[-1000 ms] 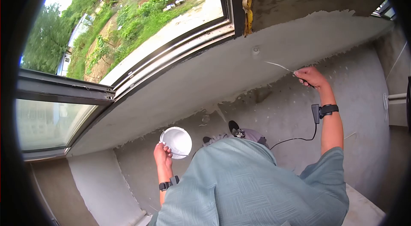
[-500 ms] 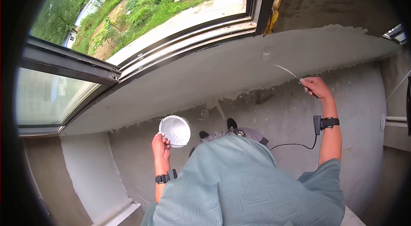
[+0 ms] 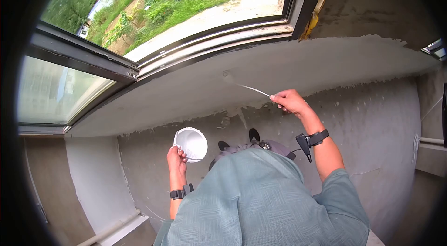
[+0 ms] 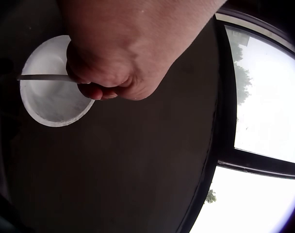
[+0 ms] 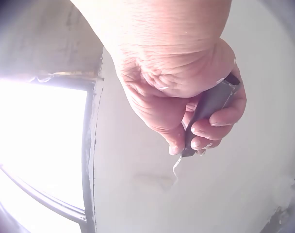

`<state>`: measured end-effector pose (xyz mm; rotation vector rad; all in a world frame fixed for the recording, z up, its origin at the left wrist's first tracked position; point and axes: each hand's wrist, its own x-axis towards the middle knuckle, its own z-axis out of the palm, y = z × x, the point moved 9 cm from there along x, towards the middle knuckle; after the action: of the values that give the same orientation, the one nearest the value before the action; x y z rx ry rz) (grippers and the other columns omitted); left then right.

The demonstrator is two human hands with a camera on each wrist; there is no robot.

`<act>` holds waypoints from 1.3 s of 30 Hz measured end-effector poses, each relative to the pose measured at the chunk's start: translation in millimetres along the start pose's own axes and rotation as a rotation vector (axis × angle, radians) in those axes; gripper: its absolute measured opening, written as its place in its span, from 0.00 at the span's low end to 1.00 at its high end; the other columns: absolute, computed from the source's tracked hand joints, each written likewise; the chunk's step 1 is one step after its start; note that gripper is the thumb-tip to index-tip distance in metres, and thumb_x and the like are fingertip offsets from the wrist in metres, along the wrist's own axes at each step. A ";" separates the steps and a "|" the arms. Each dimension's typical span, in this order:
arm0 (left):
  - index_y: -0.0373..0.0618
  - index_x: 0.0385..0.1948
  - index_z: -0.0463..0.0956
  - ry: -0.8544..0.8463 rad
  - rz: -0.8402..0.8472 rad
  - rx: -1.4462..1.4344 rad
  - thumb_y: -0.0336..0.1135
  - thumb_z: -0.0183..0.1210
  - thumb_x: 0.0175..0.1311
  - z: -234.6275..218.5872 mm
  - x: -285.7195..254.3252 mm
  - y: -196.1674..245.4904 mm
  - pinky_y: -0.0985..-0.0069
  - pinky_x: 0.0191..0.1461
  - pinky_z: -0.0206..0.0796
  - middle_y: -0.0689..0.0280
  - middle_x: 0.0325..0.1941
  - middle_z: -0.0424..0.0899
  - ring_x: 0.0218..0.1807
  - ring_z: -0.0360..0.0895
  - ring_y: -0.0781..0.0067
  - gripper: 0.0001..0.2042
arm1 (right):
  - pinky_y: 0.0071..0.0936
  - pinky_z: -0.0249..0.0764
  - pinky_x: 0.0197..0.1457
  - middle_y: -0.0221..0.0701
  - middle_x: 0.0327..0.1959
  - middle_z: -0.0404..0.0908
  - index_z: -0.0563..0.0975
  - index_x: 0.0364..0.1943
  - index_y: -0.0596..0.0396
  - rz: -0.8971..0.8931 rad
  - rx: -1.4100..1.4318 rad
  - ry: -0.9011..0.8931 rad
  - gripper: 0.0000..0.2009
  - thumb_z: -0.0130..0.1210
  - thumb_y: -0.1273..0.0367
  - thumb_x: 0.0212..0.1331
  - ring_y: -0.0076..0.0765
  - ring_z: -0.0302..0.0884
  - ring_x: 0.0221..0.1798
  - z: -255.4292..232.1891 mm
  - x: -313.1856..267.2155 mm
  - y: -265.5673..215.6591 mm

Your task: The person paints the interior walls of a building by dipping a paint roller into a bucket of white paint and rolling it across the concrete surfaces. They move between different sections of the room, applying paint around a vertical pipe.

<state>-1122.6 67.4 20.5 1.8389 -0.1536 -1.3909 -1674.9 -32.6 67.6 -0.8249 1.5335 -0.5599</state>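
As left grip (image 3: 177,158) holds bucket (image 3: 198,140) | right grip (image 3: 289,101) clasps trowel (image 5: 205,110) | axis aslant, blade (image 3: 254,89) leftward

Dark-framed window (image 3: 84,57), green plants (image 3: 172,6) outside, pale pipe (image 3: 431,140)

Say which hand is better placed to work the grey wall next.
Probably the right hand: it grips the dark-handled tool near the wall, while the left hand holds the white bucket.

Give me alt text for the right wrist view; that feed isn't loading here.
The right hand grips a dark-handled tool, its thin, pale end toward a light wall; contact is unclear. A glaring, washed-out window takes up the lower left.
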 end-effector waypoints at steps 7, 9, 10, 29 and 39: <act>0.51 0.30 0.69 0.012 0.010 -0.051 0.37 0.47 0.73 -9.4 -3.1 1.8 0.82 0.19 0.51 0.75 0.18 0.66 0.19 0.64 0.81 0.08 | 0.18 0.56 0.20 0.20 0.19 0.72 0.82 0.27 0.55 -0.031 -0.053 0.134 0.15 0.65 0.58 0.63 0.13 0.61 0.18 -86.0 -41.5 -13.3; 0.51 0.30 0.69 0.017 0.007 -0.054 0.37 0.47 0.73 -12.7 -1.2 -1.1 0.82 0.19 0.51 0.75 0.18 0.66 0.19 0.64 0.81 0.08 | 0.18 0.55 0.20 0.19 0.19 0.72 0.82 0.27 0.54 0.016 -0.049 0.196 0.15 0.65 0.58 0.63 0.13 0.62 0.18 -102.7 -58.9 -9.0; 0.51 0.30 0.68 0.021 0.003 -0.062 0.36 0.47 0.73 -14.3 0.7 -3.4 0.82 0.19 0.51 0.75 0.18 0.66 0.19 0.64 0.82 0.08 | 0.18 0.55 0.20 0.19 0.19 0.72 0.82 0.28 0.54 0.036 -0.039 0.223 0.14 0.65 0.58 0.63 0.13 0.62 0.18 -107.1 -66.6 -7.2; 0.50 0.32 0.69 0.045 -0.003 -0.123 0.37 0.48 0.74 -21.6 9.5 -6.3 0.83 0.18 0.50 0.75 0.19 0.67 0.19 0.66 0.82 0.08 | 0.16 0.57 0.20 0.21 0.21 0.74 0.85 0.39 0.58 0.027 0.007 0.148 0.14 0.64 0.60 0.64 0.13 0.63 0.19 -51.3 -46.1 -6.2; 0.50 0.32 0.70 0.083 0.031 -0.175 0.38 0.50 0.74 -35.8 6.1 -6.5 0.84 0.18 0.49 0.75 0.18 0.67 0.18 0.65 0.82 0.09 | 0.19 0.61 0.25 0.20 0.21 0.74 0.86 0.39 0.60 -0.020 -0.057 -0.085 0.15 0.64 0.59 0.63 0.15 0.65 0.22 116.7 29.8 -43.4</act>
<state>-1092.1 87.1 14.1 1.7383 -0.0173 -1.2627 -1552.3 -69.4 65.4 -0.8974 1.4706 -0.4920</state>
